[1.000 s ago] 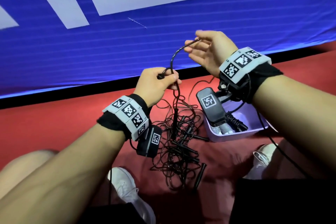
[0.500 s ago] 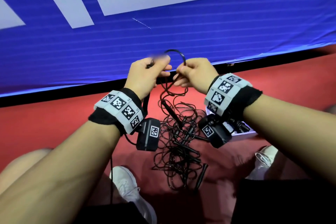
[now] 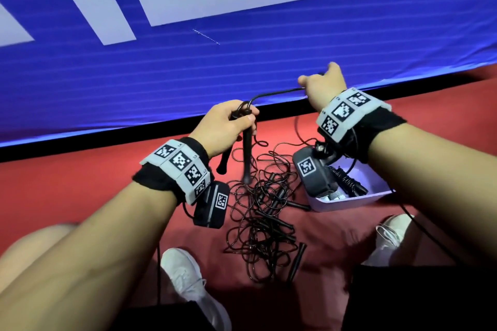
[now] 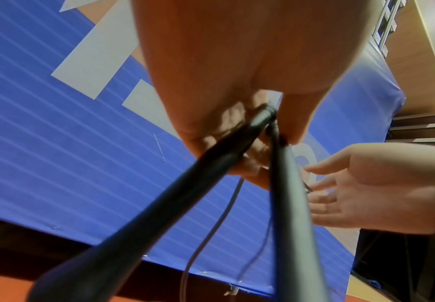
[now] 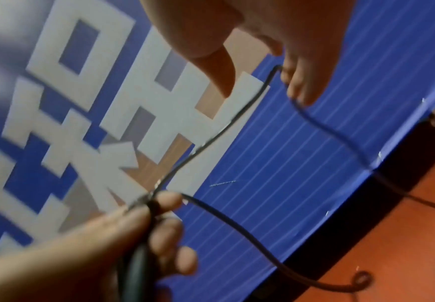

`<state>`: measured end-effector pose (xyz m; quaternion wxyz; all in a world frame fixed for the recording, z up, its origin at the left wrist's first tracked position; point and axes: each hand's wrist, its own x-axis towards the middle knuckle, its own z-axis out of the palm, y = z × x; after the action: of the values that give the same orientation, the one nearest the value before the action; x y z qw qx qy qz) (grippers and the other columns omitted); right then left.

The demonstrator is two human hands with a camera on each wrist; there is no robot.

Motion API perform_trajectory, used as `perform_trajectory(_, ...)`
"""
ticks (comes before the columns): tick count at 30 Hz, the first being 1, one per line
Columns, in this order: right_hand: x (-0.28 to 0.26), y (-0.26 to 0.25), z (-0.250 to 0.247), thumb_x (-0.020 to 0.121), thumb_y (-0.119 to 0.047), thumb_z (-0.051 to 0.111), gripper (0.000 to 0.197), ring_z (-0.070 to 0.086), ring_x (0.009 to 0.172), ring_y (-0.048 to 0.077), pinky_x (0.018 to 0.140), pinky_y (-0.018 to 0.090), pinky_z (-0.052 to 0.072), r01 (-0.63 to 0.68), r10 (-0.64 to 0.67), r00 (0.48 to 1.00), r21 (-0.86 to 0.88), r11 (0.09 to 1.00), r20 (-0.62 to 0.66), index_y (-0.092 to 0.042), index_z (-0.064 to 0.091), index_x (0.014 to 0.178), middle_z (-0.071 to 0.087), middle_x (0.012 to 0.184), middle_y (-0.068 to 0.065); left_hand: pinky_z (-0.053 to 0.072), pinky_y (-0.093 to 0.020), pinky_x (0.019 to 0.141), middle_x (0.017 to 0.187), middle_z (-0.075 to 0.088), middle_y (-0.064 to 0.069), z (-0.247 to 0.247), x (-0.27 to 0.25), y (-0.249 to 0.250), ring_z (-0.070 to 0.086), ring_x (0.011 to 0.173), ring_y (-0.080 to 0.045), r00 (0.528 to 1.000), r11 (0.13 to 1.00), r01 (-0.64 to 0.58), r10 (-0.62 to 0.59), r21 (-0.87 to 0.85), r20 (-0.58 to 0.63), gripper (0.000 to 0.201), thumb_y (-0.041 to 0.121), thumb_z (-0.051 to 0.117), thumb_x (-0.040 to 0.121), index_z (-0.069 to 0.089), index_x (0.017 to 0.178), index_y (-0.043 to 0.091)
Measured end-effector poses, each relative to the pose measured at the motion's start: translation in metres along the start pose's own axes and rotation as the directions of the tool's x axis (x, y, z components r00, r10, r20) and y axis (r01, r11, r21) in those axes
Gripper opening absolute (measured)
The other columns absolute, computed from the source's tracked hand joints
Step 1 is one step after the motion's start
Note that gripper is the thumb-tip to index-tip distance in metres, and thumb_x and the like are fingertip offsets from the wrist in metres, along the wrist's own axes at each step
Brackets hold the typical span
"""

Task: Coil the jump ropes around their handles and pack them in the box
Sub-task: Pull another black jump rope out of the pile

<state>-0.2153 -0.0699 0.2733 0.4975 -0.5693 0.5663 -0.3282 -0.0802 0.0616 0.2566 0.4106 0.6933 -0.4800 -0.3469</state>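
My left hand point(image 3: 236, 121) grips the tops of two black jump rope handles point(image 3: 247, 156), which hang down side by side; the left wrist view shows them close up point(image 4: 286, 183). A thin black cord point(image 3: 277, 93) runs from that grip rightward to my right hand point(image 3: 320, 83), whose curled fingers point(image 5: 302, 85) hook it. From there the cord point(image 5: 340, 143) drops to the floor. A lavender box point(image 3: 376, 193) at the right holds a coiled rope point(image 3: 347, 183).
A tangle of several black ropes and handles point(image 3: 263, 217) lies on the red floor between my knees. One loose handle point(image 3: 295, 260) lies at its near edge. A blue banner point(image 3: 242, 62) stands behind. White shoes point(image 3: 185, 277) sit close below.
My right hand has moved from beside the left hand out to the right and up, drawing the cord out between them. My left hand has dropped a little with the handles.
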Motion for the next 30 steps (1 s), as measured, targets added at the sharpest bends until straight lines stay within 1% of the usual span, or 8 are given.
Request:
perform_trajectory(2, -0.003, 0.006, 0.005, 0.088, -0.014, 0.057, 0.055, 0.046, 0.111, 0.023, 0.085, 0.017, 0.032, 0.177, -0.184, 0.983, -0.211, 0.961, -0.012, -0.010, 0.037, 0.139, 0.034, 0.140, 0.010, 0.047, -0.025, 0.076, 0.072, 0.054, 0.000, 0.000, 0.000, 0.000, 0.068, 0.069, -0.009, 0.999, 1.000, 0.001, 0.000, -0.022, 0.051, 0.022, 0.004, 0.046, 0.099, 0.057, 0.093, 0.022)
perform_trajectory(4, -0.008, 0.013, 0.010, 0.089, -0.018, 0.057, 0.050, 0.030, 0.136, 0.023, 0.107, 0.023, 0.026, 0.290, -0.290, 0.956, -0.321, 0.902, 0.051, -0.015, 0.044, 0.137, 0.015, 0.153, 0.009, 0.047, -0.031, 0.082, 0.072, 0.053, 0.000, 0.000, 0.000, 0.000, 0.068, 0.066, -0.010, 0.995, 1.000, -0.002, 0.005, -0.025, 0.104, 0.023, 0.003, 0.045, 0.099, 0.056, 0.095, 0.022)
perform_trajectory(9, -0.011, 0.010, 0.006, 0.090, -0.017, 0.054, 0.051, 0.011, 0.145, 0.021, 0.116, 0.037, 0.016, 0.280, -0.271, 0.958, -0.469, 0.837, 0.088, -0.017, 0.041, 0.140, 0.004, 0.158, 0.006, 0.048, -0.027, 0.078, 0.077, 0.061, 0.002, -0.003, -0.002, 0.000, 0.065, 0.065, -0.009, 0.982, 0.999, -0.006, 0.013, -0.035, 0.187, 0.023, -0.003, 0.045, 0.098, 0.057, 0.096, 0.016)
perform_trajectory(12, -0.013, 0.011, 0.013, 0.095, -0.020, 0.050, 0.037, 0.042, 0.131, 0.017, 0.110, 0.026, 0.028, 0.392, -0.304, 0.887, -0.217, 0.894, 0.349, -0.010, 0.052, 0.131, 0.048, 0.139, 0.006, 0.049, -0.020, 0.075, 0.073, 0.062, 0.001, -0.005, -0.003, 0.000, 0.061, 0.064, -0.008, 0.970, 0.999, -0.015, 0.025, -0.041, 0.241, 0.023, -0.006, 0.045, 0.097, 0.058, 0.095, 0.013)
perform_trajectory(15, -0.021, 0.018, 0.022, 0.099, -0.031, 0.040, 0.031, 0.059, 0.101, 0.011, 0.093, 0.024, 0.042, 0.237, -0.153, 0.817, -0.083, 0.968, 0.556, -0.013, 0.062, 0.111, 0.065, 0.106, 0.001, 0.048, -0.018, 0.072, 0.068, 0.062, 0.005, -0.005, -0.005, 0.003, 0.058, 0.063, -0.008, 0.958, 0.999, -0.022, 0.034, -0.047, 0.286, 0.024, -0.009, 0.044, 0.096, 0.058, 0.095, 0.011)
perform_trajectory(19, -0.022, 0.023, 0.024, 0.100, -0.037, 0.036, 0.039, 0.052, 0.061, 0.014, 0.075, 0.029, 0.041, 0.247, -0.119, 0.763, -0.116, 0.962, 0.635, -0.013, 0.053, 0.074, 0.052, 0.063, 0.002, 0.048, -0.017, 0.067, 0.067, 0.066, 0.006, -0.007, -0.005, 0.006, 0.059, 0.061, -0.006, 0.967, 0.995, 0.017, 0.009, -0.102, 0.255, 0.023, -0.010, 0.046, 0.095, 0.058, 0.093, 0.010)
perform_trajectory(25, -0.023, 0.014, 0.015, 0.090, -0.031, 0.060, 0.048, 0.033, 0.042, 0.013, 0.054, 0.029, 0.037, 0.276, -0.260, 0.793, 0.055, 0.960, 0.551, -0.019, 0.039, 0.048, 0.034, 0.048, -0.002, 0.050, -0.022, 0.075, 0.067, 0.069, 0.001, -0.010, -0.003, 0.002, 0.063, 0.064, -0.012, 0.988, 0.992, 0.067, -0.052, -0.102, 0.147, 0.010, -0.001, 0.066, 0.086, 0.061, 0.093, 0.005)
perform_trajectory(30, -0.016, 0.005, 0.007, 0.088, -0.026, 0.063, 0.055, 0.030, 0.038, 0.012, 0.050, 0.026, 0.035, 0.251, -0.291, 0.873, 0.152, 0.956, 0.392, -0.019, 0.042, 0.038, 0.033, 0.042, -0.007, 0.055, -0.030, 0.074, 0.079, 0.065, -0.009, -0.011, -0.001, -0.003, 0.067, 0.071, -0.021, 0.978, 0.989, 0.142, -0.132, -0.050, 0.164, 0.030, 0.003, 0.073, 0.080, 0.061, 0.106, -0.006)
